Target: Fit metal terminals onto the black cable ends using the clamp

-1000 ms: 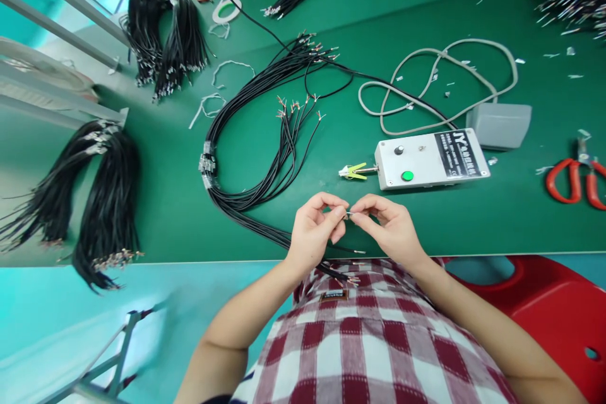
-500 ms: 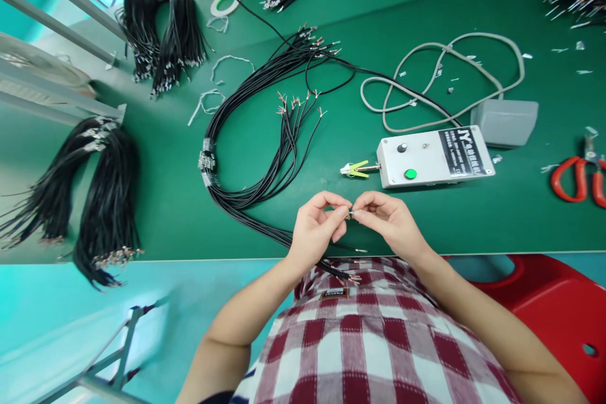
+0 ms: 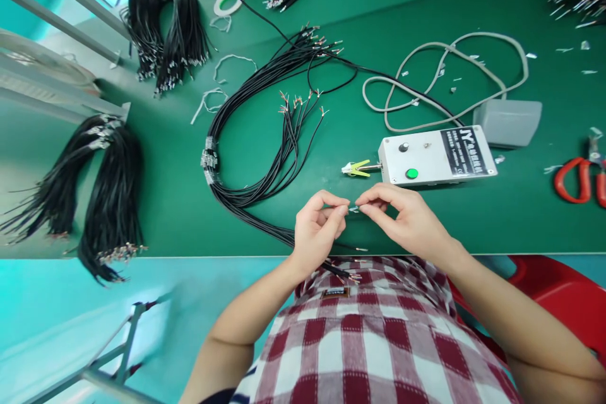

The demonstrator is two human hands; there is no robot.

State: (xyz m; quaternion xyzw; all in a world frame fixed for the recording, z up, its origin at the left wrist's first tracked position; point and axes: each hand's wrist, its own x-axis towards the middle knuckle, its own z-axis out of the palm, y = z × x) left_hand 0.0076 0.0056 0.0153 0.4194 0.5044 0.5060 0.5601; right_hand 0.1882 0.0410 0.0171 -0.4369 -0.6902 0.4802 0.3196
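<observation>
My left hand (image 3: 316,230) pinches the stripped end of a thin black wire (image 3: 265,230) between thumb and forefinger. My right hand (image 3: 402,218) meets it fingertip to fingertip and pinches a tiny metal piece at that wire tip (image 3: 353,208). Both hands hover just above the green table (image 3: 473,227) near its front edge. The wire runs left into a bundle of black wires (image 3: 265,132) held by clips. A white control box (image 3: 435,156) with a green button and a yellow-tipped probe (image 3: 355,169) lies just beyond my right hand.
A grey pedal (image 3: 507,122) with a looped grey cable (image 3: 445,76) sits behind the box. Red-handled scissors (image 3: 580,178) lie at the right. More black wire bundles (image 3: 165,31) lie at the left and along the far edge, one (image 3: 99,196) draped over the front. A red stool (image 3: 558,309) stands at the lower right.
My right hand has shifted slightly right and its wrist has turned outward; the fingertips stay joined at the wire tip. The left hand has barely moved.
</observation>
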